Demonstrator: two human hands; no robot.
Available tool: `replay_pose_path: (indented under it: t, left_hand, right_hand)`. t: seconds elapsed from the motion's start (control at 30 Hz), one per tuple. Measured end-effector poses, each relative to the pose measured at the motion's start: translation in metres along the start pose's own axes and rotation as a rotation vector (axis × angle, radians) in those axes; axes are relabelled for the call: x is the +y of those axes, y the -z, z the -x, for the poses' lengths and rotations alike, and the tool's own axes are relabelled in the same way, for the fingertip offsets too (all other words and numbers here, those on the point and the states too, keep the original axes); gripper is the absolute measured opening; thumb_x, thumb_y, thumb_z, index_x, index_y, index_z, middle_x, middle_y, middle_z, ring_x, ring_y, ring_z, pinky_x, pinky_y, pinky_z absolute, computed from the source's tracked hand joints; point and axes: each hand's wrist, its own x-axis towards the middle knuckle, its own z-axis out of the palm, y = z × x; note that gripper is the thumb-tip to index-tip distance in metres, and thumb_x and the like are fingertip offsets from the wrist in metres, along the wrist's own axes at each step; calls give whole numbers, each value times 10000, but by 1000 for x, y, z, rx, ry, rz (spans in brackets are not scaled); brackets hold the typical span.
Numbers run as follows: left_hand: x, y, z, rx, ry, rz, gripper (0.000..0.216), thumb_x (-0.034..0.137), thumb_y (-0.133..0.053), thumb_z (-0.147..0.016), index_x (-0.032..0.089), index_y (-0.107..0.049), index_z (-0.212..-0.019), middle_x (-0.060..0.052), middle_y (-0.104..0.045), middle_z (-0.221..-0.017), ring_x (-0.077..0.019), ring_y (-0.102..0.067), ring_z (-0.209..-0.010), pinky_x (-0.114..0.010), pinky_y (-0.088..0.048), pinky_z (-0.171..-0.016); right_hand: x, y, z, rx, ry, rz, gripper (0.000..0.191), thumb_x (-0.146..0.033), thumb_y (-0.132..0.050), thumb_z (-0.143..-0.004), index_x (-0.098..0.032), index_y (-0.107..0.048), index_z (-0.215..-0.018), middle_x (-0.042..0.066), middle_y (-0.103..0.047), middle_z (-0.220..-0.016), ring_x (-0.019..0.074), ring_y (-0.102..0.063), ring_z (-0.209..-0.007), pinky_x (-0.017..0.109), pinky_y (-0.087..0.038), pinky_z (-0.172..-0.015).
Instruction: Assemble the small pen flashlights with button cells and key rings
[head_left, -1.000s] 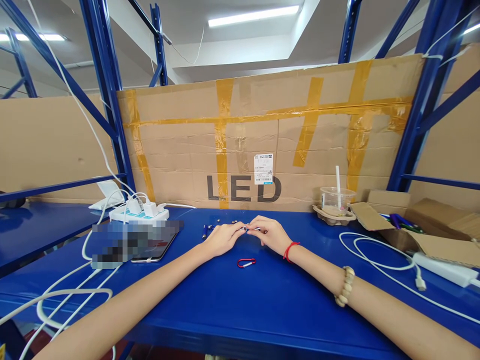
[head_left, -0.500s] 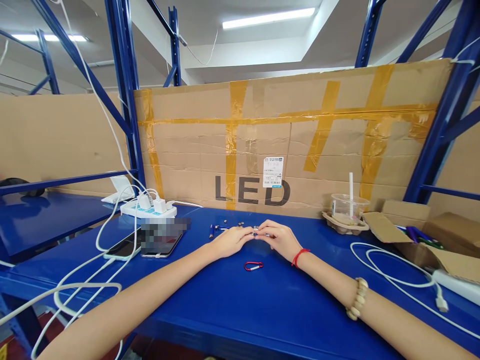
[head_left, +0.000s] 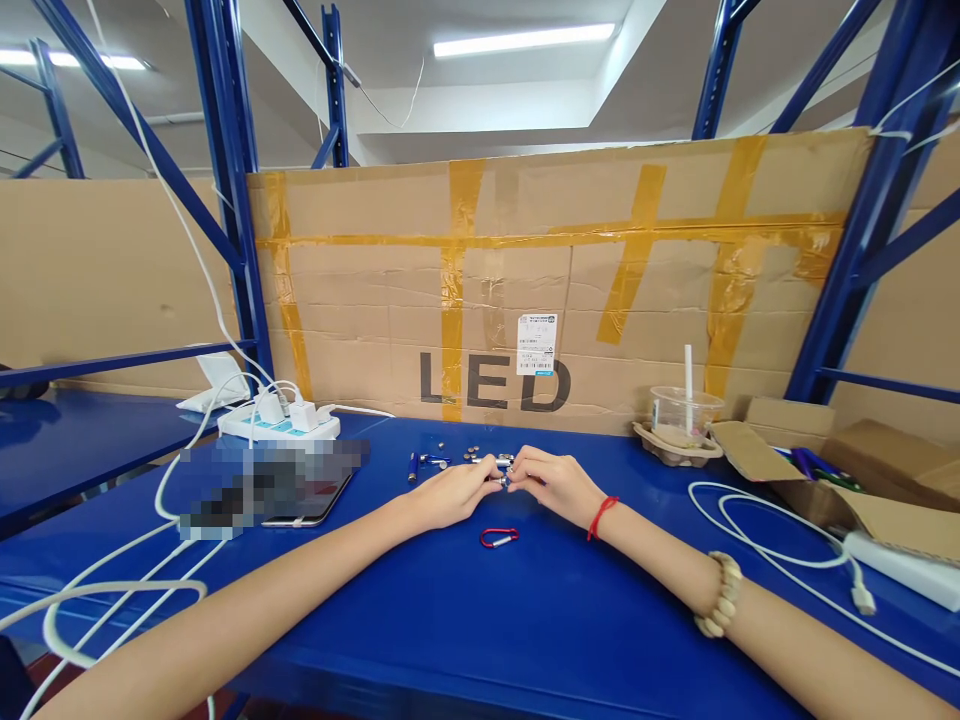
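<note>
Both of my hands meet over the blue tabletop (head_left: pixel 450 620), fingertips almost touching. My left hand (head_left: pixel 457 492) is closed in a pinch on a tiny piece, too small to name. From the other side my right hand (head_left: pixel 551 482) pinches at the same spot, and what lies in its fingers is mostly hidden. Just behind the fingers are a few small silvery parts (head_left: pixel 504 461). To the left lie a short blue cylinder (head_left: pixel 413 467) and a blue and silver piece (head_left: pixel 435 461). Several button-sized round bits (head_left: pixel 471 452) are scattered behind. A red carabiner (head_left: pixel 499 538) rests in front of my hands.
On the left stand a white power strip (head_left: pixel 319 428) with plugs and cables, and a dark phone (head_left: pixel 319 505). At right are a plastic cup (head_left: pixel 684 412) with a straw in a carton holder, a coiled white cable (head_left: pixel 750 545) and an open cardboard box (head_left: pixel 892 490).
The view has shifted slightly. My fingertips, earlier laid together over a small silvery piece, are now curled more tightly into pinches. More of the small parts behind them shows.
</note>
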Motion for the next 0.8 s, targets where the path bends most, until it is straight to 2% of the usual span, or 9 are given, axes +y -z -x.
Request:
replay_pose_path:
  t: [0.13, 0.37, 0.5, 0.67, 0.8]
  left_hand:
    - [-4, -4, -1, 24, -78, -21, 88, 269, -326, -885, 210, -391, -885, -29, -587, -961, -173, -573, -852, -246, -423, -662]
    - [-6, -5, -2, 77, -158, -45, 109, 235, -366, -875, 207, -447, -941, -27, -590, -969, -155, -571, -866, -238, -433, -712]
    - [-5, -4, -3, 104, -168, -67, 204, 238, -355, -880, 209, -442, -1062, -38, -574, -1062, -156, -552, -946, -251, -429, -789]
    - [-3, -6, -5, 87, -135, -128, 271, 244, -334, -883, 209, -447, -1126, -40, -559, -1120, -167, -537, -993, -267, -421, -833]
    - [-1, -7, -7, 73, -62, -205, 282, 250, -302, -883, 213, -482, -1097, -41, -582, -1079, -177, -570, -919, -268, -444, -776]
  right_hand:
    - [2, -4, 2, -57, -103, -204, 180, -306, -503, -802, -191, -557, -675, -12, -531, -763, 46, -486, -451, 192, -403, -486]
    - [5, -14, 2, -88, -306, -487, 218, -355, -544, -749, -163, -528, -646, -6, -503, -759, 37, -495, -381, 181, -384, -373]
    - [2, -14, -1, -113, -441, -617, 243, -380, -537, -728, -158, -487, -644, -24, -508, -603, 59, -501, -358, 156, -335, -319]
    - [3, -12, -3, -170, -538, -585, 251, -414, -515, -726, -166, -508, -682, -58, -461, -401, 80, -470, -329, 157, -332, -315]
    - [6, -11, -5, -124, -528, -478, 303, -472, -537, -696, -170, -547, -669, -44, -505, -437, 90, -506, -358, 179, -365, -373]
